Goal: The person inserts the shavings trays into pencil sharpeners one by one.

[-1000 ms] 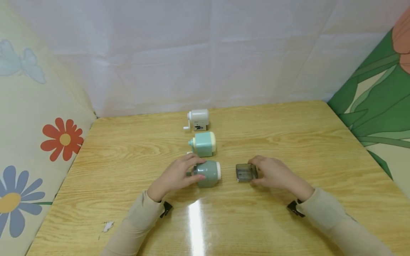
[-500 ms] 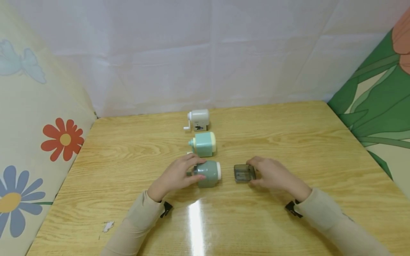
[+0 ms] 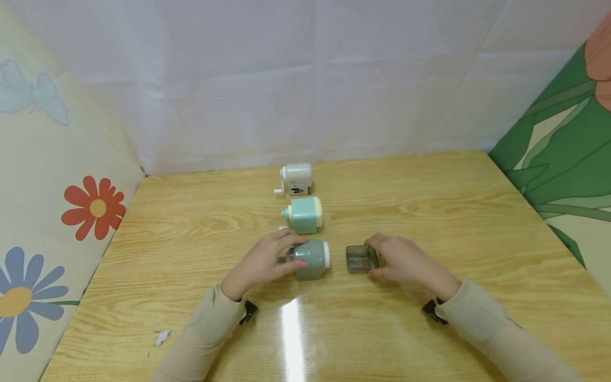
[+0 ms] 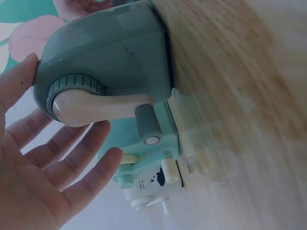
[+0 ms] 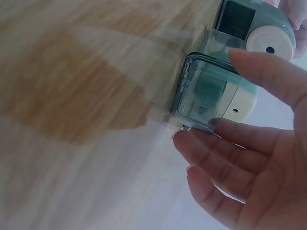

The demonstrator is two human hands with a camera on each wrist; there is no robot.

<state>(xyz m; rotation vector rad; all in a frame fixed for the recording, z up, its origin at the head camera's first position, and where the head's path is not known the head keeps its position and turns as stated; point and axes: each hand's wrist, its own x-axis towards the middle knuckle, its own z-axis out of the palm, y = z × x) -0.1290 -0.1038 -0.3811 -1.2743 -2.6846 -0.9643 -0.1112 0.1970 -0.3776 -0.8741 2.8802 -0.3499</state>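
Note:
A dark green hand-crank pencil sharpener (image 3: 311,259) stands on the table, steadied by my left hand (image 3: 267,258), its thumb and fingers on opposite sides of the body. In the left wrist view its pale crank (image 4: 103,106) hangs beside the fingers. My right hand (image 3: 406,262) pinches a smoky transparent shavings drawer (image 3: 359,259) by its sides, a short gap right of the sharpener. From the right wrist, the drawer (image 5: 204,91) lines up toward a dark rectangular slot (image 5: 236,20) in the sharpener, below its round white face (image 5: 270,43).
Behind the green sharpener stand a mint sharpener (image 3: 304,216) with a cream end and a white sharpener (image 3: 299,178), roughly in a row. A white cloth (image 3: 305,79) hangs along the back of the wooden table (image 3: 429,201). Painted panels (image 3: 568,159) flank both sides.
My right hand has slid left with the drawer, narrowing the gap to the dark green sharpener. The left hand and the sharpeners have stayed in place.

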